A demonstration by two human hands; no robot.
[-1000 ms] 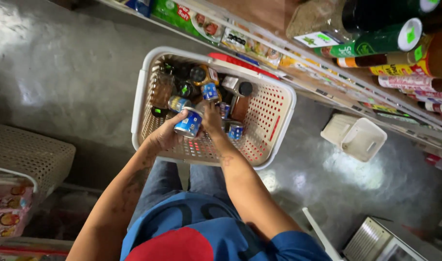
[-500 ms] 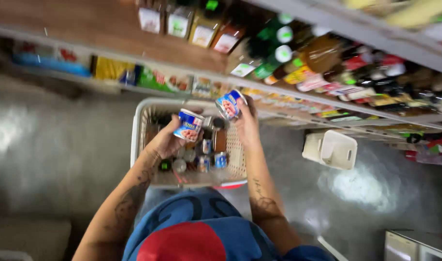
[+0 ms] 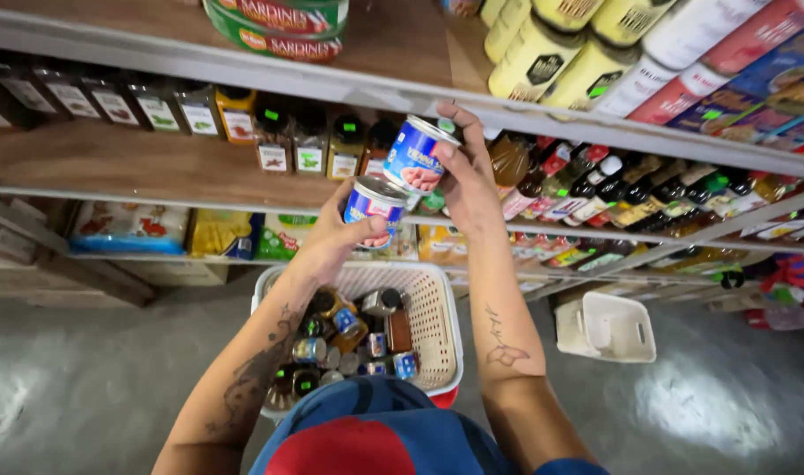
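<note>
Two blue tins: one (image 3: 374, 204) at frame centre, one (image 3: 414, 157) just above it. Two white baskets: one (image 3: 433, 310) lower centre, one (image 3: 607, 327) lower right. Four yellow-lidded jars (image 3: 535, 63) along the top.

I see both arms reaching up from the bottom of the frame toward its upper middle. My left hand (image 3: 336, 236) sits just left of centre, fingers curled and thumb pressed forward in a closed grasp, knuckles facing me. The left forearm runs down to the lower left, bare, with dark tattoo marks along it. My right hand (image 3: 468, 180) is higher and just right of centre, fingers spread and wrapped closed, fingertips at the top. The right forearm drops almost straight down to the lower right, bare, with a small tattoo near mid-forearm.
</note>
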